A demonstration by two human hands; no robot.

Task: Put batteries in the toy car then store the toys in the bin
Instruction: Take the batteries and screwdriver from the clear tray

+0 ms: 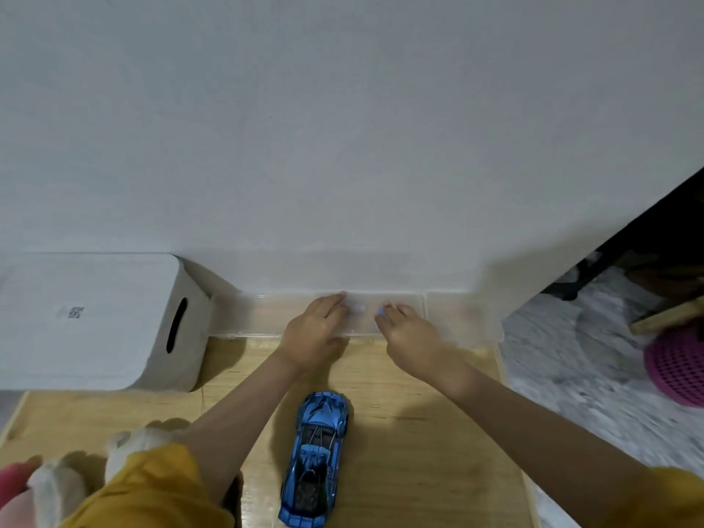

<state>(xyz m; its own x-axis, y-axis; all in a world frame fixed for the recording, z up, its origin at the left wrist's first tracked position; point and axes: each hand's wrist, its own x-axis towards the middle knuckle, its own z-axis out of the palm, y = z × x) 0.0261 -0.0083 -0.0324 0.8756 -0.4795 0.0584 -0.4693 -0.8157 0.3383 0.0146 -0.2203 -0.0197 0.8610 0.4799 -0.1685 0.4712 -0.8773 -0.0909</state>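
Hands, L (314, 331) & R (409, 333), spread flat on clear bin (247, 318); car (318, 459) behind.

Left hand (312, 333) and right hand (409, 333): both at the clear bin (244, 314), which sits flush against the wall (343, 146), leaving no passage beyond the fingertips. Left of the left hand, a white box (95, 322) closes that side; behind it, a plush toy (125, 451) occupies the near corner. Between the forearms, the blue toy car (318, 459) lies on the table (419, 432); bare table behind the right hand.
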